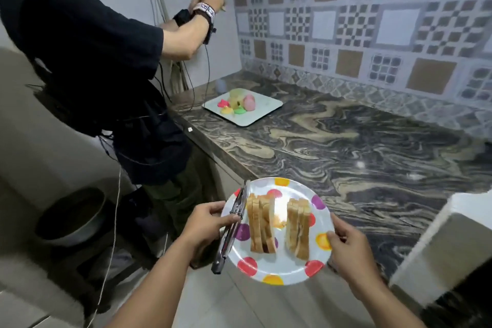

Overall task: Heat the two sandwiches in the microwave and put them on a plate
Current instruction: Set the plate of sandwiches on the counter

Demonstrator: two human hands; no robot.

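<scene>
I have the plate (277, 269) held out in the air in front of me, just short of the tabletop (346, 146) edge, with 2 sandwiches (262, 224) standing on their cut edges on it, one left of centre and one right, a little apart. My left hand (205, 224) closes its grip on the plate's left rim and pins a pair of tongs (231, 226) against it, thumb on top; my right hand (346, 250) pinches the right rim, fingers curled under. The plate looks like thin paper, so I judge it light and floppy, likely to bow under load, and best held at 2 opposite rims as now, kept level. The sandwiches are soft sliced bread, upright and unsteady, so a tilt could tip them or slide them; I would take them across their broad faces, gently, since squeezing would crush them. The tongs look smooth metal and may slip off. The tabletop is glossy swirled stone, hard and likely slick, mostly bare nearby, with a white tray (263, 112) of coloured items well apart at the far end. A white appliance corner (436, 242) shows at my right; I cannot tell whether it is the microwave. Another person (87, 61) stands at the left, working at the wall, and the wall behind is patterned tile.
</scene>
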